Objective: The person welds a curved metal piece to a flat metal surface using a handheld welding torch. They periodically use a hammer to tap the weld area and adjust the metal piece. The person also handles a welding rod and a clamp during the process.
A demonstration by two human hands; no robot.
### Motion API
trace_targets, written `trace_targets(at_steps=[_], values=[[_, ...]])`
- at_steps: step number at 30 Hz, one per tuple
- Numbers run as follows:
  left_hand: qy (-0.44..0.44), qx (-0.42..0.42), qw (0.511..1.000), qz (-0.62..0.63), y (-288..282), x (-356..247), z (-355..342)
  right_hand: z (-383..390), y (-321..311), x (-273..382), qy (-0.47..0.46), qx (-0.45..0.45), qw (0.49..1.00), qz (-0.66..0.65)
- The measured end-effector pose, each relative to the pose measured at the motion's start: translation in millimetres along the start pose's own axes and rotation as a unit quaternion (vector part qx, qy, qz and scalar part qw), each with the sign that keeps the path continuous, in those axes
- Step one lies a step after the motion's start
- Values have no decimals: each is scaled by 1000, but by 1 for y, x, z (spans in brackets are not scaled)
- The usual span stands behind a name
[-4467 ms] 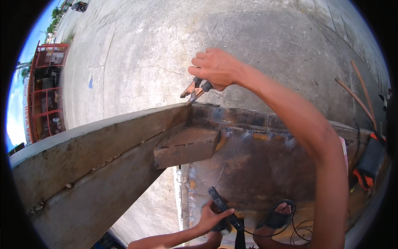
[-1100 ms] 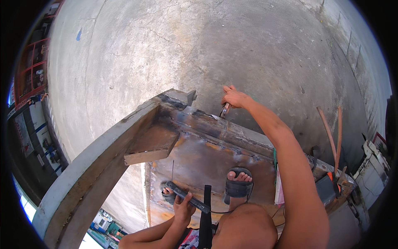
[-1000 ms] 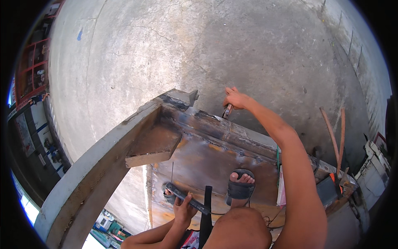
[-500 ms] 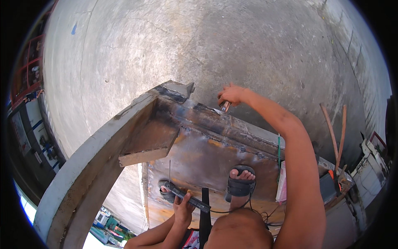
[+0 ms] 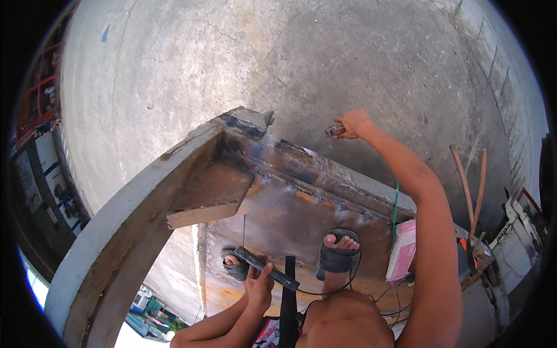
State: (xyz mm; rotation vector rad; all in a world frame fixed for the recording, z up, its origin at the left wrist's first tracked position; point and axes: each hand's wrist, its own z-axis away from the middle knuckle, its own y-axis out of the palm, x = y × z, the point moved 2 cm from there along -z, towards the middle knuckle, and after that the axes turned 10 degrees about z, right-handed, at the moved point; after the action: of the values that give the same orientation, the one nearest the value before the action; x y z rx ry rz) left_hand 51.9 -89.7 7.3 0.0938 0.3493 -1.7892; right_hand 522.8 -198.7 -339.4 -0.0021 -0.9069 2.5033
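My left hand (image 5: 259,285) is closed around a black welding electrode holder (image 5: 278,277). A thin welding rod (image 5: 244,231) stands up from its far end, and a black cable trails from the near end. Stretched out past the metal edge, my right hand (image 5: 355,124) grips a short metal tool (image 5: 334,131) over the concrete; its exact kind is unclear. Below it runs a rusty, scorched steel beam (image 5: 301,168) with a weld seam beside a steel plate (image 5: 284,214). At the left a long curved metal member (image 5: 133,203) meets the beam at a corner.
My sandalled feet (image 5: 339,255) rest on the plate. A pink and white box (image 5: 401,255) lies to the right, near a green cord (image 5: 395,214) and loose wires. Two rusty rods (image 5: 471,185) jut up farther right. Concrete floor (image 5: 290,69) spreads beyond the beam.
My right hand has lifted off the beam's edge and swung right, carrying the metal tool. The pink box shows more fully. My left hand has shifted slightly with the holder.
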Motion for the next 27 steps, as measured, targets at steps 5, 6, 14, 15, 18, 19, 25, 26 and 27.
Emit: trace_targets(at_steps=[5,6,14,15,18,19,25,26,27], values=[[151,-6,986,-69,1,10,-15,18,-28,17,61,7,973,-222],[136,7,989,-65,-4,12,-23,33,-50,22,98,28,956,-274],[27,-3,999,-45,0,10,-34,65,-7,5,107,-189,920,-326],[18,-3,999,-40,1,10,-34,72,-11,4,111,-189,911,-348],[88,-73,993,-30,4,8,-30,94,-22,10,65,-196,891,-405],[165,-68,980,-86,6,5,-27,100,-26,11,43,-204,880,-426],[418,195,790,-404,187,-81,18,167,-94,25,25,-255,899,-354],[436,206,767,-422,229,-96,13,181,-115,29,48,-225,915,-330],[457,214,743,-440,267,-104,4,192,-131,34,69,-197,929,-306]])
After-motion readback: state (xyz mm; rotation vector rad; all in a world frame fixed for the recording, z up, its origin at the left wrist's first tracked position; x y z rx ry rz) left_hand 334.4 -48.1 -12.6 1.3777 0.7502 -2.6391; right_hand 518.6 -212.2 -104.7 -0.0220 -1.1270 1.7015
